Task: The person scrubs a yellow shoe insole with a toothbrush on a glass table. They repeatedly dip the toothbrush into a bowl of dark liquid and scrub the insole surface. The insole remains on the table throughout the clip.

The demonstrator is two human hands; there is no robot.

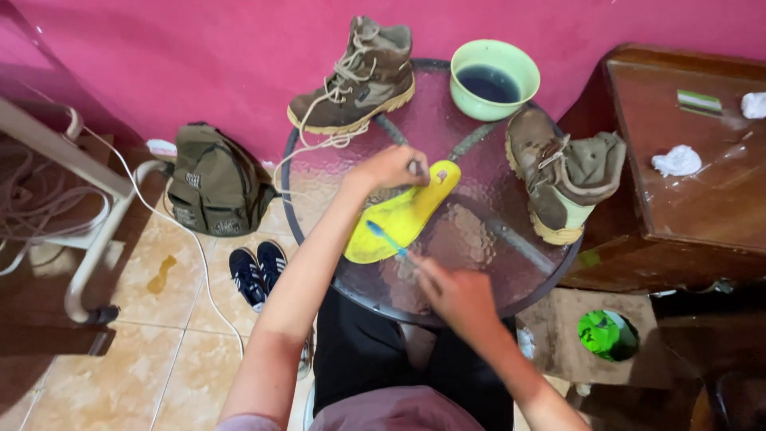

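Note:
A yellow insole point(403, 214) lies on a round glass table point(479, 239). My left hand point(391, 169) presses down on the insole's far end, fingers closed on it. My right hand point(455, 291) grips a blue toothbrush point(387, 237) whose head rests on the insole's near half. One brown lace-up boot point(355, 76) stands at the table's far left edge, its laces trailing over the rim. A second boot point(562, 175) lies at the right side with its opening facing me.
A green bowl point(495, 77) of dark liquid sits at the table's far edge. A wooden cabinet point(686, 168) with crumpled tissues stands right. On the tiled floor lie an olive backpack point(214, 179), dark sneakers point(257, 271), cables and a white frame point(96, 239). A pink wall rises behind.

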